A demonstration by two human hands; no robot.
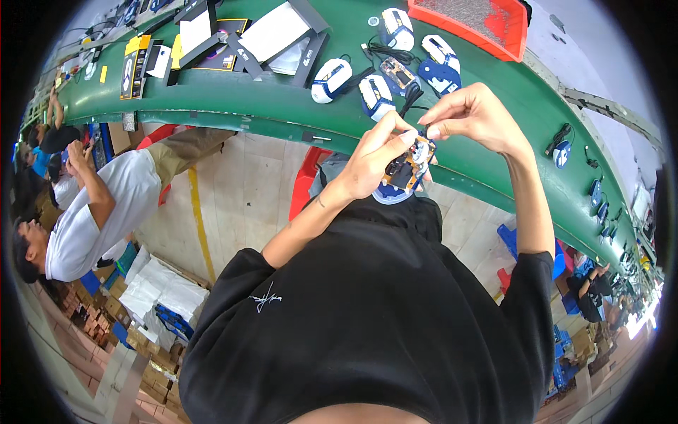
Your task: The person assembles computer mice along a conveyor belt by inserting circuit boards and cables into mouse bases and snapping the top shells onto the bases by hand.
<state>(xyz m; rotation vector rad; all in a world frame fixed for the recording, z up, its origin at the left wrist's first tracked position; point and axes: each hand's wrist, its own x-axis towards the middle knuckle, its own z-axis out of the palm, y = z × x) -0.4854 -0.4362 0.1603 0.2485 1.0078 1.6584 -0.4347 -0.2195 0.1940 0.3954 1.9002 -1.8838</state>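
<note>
My left hand (pixel 371 159) is closed around an opened computer mouse (pixel 409 166), held just off the near edge of the green bench. Its orange-brown circuit board, with black parts and a pale wheel, lies bare in the blue and white base. From the mouse's far end a black cable (pixel 409 101) runs onto the bench. At that end my right hand (pixel 472 120) pinches the cable between thumb and fingers; the exact grip is partly hidden. Just beyond my hands lie a white and blue mouse (pixel 376 97), a dark blue mouse shell (pixel 439 75) and a loose circuit board (pixel 397 71).
Several more white and blue mice, such as one mouse (pixel 331 79), lie on the green bench (pixel 282 99). A red tray (pixel 417 13) of small metal parts stands at the back. Opened boxes (pixel 275 32) lie left. A co-worker (pixel 106 205) in white sits at the left.
</note>
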